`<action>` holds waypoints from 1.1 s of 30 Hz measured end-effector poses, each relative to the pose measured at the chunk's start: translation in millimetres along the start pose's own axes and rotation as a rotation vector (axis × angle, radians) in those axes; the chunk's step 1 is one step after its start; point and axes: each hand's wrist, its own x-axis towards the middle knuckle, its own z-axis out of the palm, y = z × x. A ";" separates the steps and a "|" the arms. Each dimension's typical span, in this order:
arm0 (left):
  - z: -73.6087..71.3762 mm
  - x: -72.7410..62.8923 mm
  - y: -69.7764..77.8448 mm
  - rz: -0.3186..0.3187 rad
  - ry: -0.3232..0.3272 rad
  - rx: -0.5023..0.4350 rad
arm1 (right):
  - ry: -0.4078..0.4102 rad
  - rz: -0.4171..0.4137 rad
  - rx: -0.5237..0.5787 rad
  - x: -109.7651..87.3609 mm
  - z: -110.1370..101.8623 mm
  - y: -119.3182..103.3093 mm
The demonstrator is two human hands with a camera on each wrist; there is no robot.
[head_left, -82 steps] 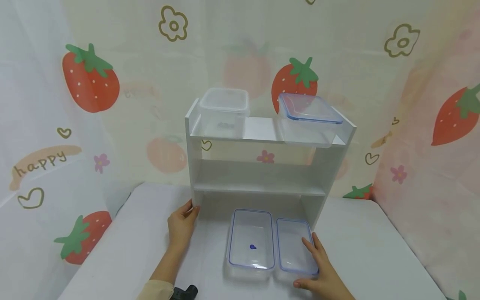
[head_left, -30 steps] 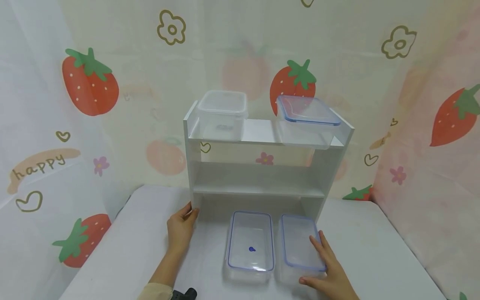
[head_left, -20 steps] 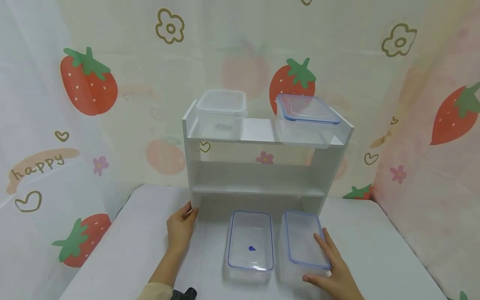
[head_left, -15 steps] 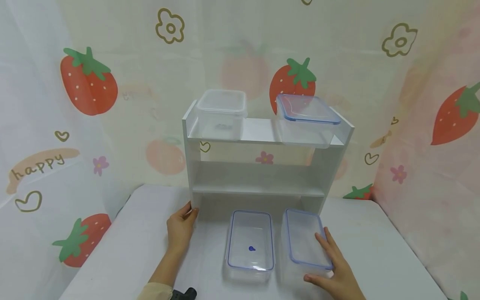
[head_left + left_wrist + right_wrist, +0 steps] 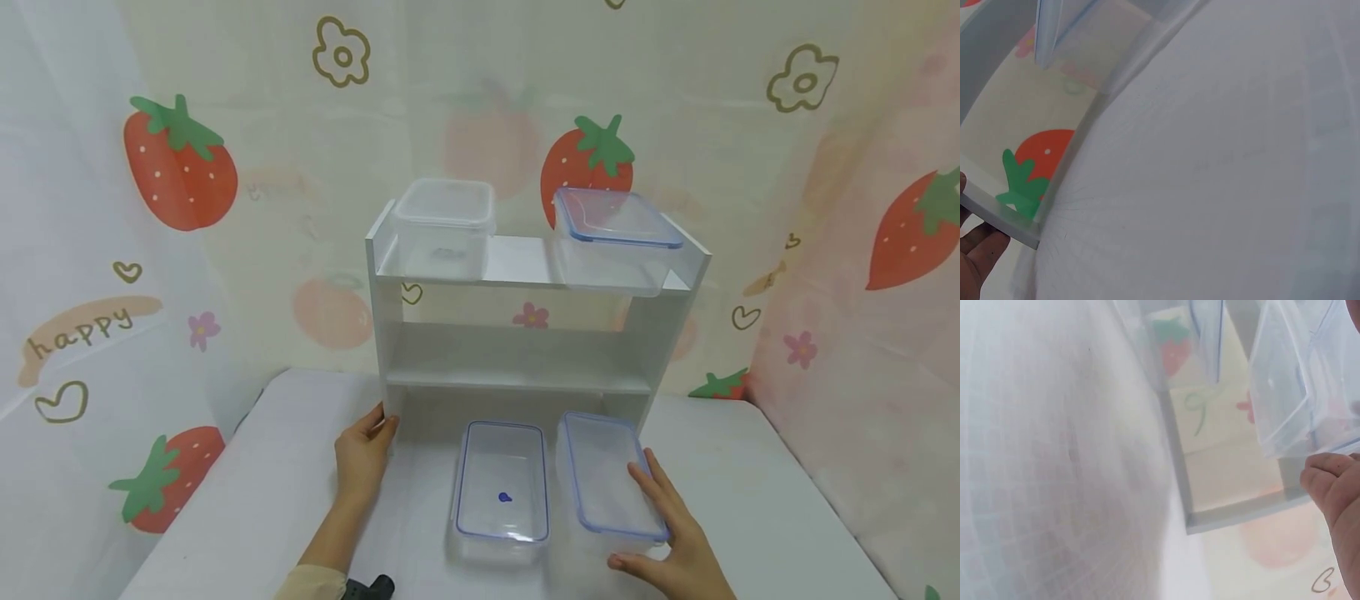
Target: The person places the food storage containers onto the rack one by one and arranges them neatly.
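My left hand (image 5: 362, 457) grips the lower left side panel of a white shelf unit (image 5: 517, 358); the left wrist view shows fingers (image 5: 988, 250) wrapped about the panel's edge. My right hand (image 5: 678, 533) holds a clear plastic food container (image 5: 611, 475) with a blue-rimmed lid by its right side, thumb at the near end. That container looks raised off the table and slightly turned, in front of the unit's lower right. To its left, a second clear food container (image 5: 502, 475) with a blue-rimmed lid sits in front of the bottom opening.
On the top shelf stand a clear container with a whitish lid (image 5: 446, 229) at left and a blue-rimmed one (image 5: 618, 242) at right. A middle shelf (image 5: 517, 357) spans the unit. A white cloth covers the table (image 5: 750, 500); patterned curtains (image 5: 480, 108) hang behind.
The right container has risen from the table, shifted rightward and slightly forward, and turned a little, with my right hand moving along. My left hand has stayed on the panel.
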 end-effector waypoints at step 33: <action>-1.0 -1.6 3.2 0.040 -0.009 0.008 | -0.075 -0.040 0.034 32.0 8.8 -50.1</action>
